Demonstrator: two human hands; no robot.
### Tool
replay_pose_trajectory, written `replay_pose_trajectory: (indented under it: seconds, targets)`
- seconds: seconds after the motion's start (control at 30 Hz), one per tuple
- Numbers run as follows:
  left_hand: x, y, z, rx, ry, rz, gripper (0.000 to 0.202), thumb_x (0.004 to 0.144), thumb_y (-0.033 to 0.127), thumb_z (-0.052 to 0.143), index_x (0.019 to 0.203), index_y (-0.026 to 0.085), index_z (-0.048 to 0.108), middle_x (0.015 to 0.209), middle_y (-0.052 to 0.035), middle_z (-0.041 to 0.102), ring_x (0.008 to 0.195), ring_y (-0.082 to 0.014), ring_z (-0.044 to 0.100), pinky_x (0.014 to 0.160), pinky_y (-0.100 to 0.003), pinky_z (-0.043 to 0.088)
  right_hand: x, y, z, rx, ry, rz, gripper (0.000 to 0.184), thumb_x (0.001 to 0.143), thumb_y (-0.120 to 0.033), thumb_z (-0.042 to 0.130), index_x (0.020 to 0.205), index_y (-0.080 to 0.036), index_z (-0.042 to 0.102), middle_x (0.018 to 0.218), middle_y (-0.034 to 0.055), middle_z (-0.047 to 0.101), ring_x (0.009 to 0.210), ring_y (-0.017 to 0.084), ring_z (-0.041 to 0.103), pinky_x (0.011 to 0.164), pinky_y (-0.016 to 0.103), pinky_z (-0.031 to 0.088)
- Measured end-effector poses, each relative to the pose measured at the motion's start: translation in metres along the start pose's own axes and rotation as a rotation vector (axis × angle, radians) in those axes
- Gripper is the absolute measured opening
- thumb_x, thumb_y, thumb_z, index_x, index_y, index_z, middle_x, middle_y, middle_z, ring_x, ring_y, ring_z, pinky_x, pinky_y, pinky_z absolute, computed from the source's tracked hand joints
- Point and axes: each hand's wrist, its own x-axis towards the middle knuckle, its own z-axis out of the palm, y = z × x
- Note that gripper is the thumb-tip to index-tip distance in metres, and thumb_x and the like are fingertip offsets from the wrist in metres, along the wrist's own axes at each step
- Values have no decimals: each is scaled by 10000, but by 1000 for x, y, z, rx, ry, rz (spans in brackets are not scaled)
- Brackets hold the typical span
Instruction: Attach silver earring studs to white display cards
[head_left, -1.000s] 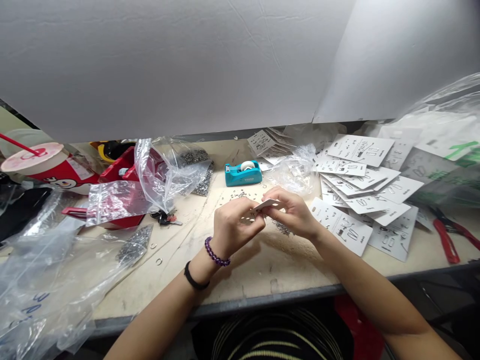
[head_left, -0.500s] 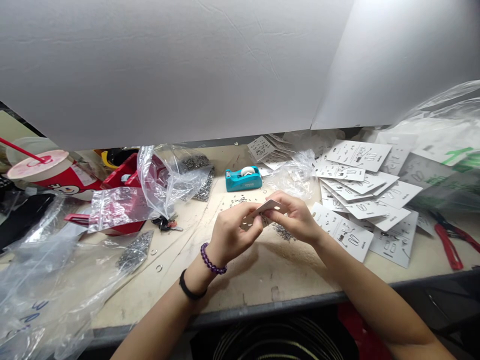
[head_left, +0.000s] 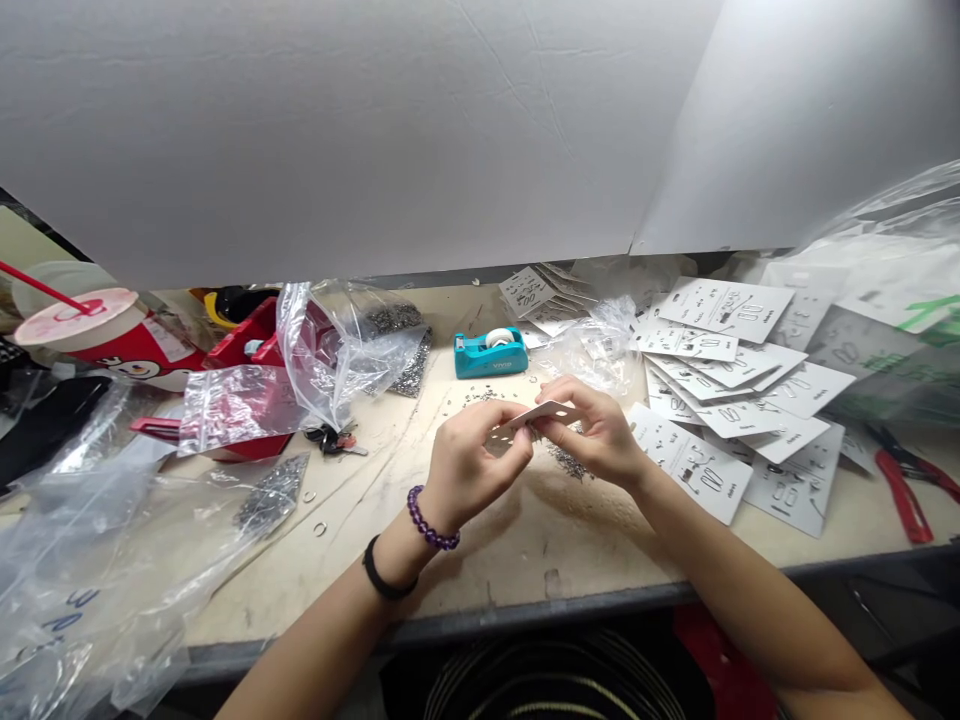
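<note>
My left hand (head_left: 480,465) and my right hand (head_left: 592,430) pinch a small white card (head_left: 544,412) between them at the middle of the bench, and my fingers hide much of it. A purple bead bracelet (head_left: 427,518) and a black band (head_left: 386,572) circle my left wrist. Just below my right hand lies a small heap of tiny metal pieces (head_left: 568,462). More of them are scattered (head_left: 472,397) beyond my hands. To the right, printed white cards (head_left: 720,400) lie overlapping in a loose spread.
A teal tape dispenser (head_left: 481,353) stands beyond my hands. Clear plastic bags (head_left: 345,350) lie to the left, near keys (head_left: 335,438) and a red holder (head_left: 247,345). A paper cup with a straw (head_left: 105,335) stands far left. Red-handled pliers (head_left: 904,495) lie far right.
My hands have shifted slightly, and the card now lies flatter between my fingers. The whole view has moved a little with my head.
</note>
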Motion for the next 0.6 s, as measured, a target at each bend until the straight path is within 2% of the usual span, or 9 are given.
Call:
replay_pose_trajectory:
  seconds: [0.17, 0.33, 0.47, 0.6]
  targets:
    - [0, 0, 0, 64, 67, 28, 83, 713, 124, 533, 745, 164, 598, 730, -20, 662, 682, -139, 603, 644, -257, 480, 1, -3, 0, -118, -2, -99, 84, 749, -175, 594, 815, -200, 549, 768, 23, 573, 756, 160, 529, 748, 345, 427]
    - [-1, -3, 1, 147, 94, 107, 100, 726, 125, 535, 784, 160, 609, 734, -29, 666, 685, -145, 599, 642, -264, 477, 2, -5, 0, -287, 40, -210, 105, 731, -156, 588, 812, -217, 563, 735, 17, 592, 781, 182, 531, 858, 407, 389]
    - [-2, -4, 2, 208, 95, 189, 122, 726, 113, 540, 812, 151, 618, 711, -26, 661, 655, -142, 587, 617, -261, 472, 2, -5, 0, -305, 59, -224, 80, 738, -152, 592, 783, -215, 572, 696, 10, 596, 767, 180, 537, 872, 409, 382]
    - [-3, -5, 3, 235, 98, 203, 107, 737, 128, 537, 804, 152, 617, 691, -22, 657, 635, -138, 580, 602, -255, 468, 2, -4, 1, -284, 69, -209, 70, 733, -154, 603, 770, -209, 579, 696, 15, 595, 757, 180, 536, 850, 409, 392]
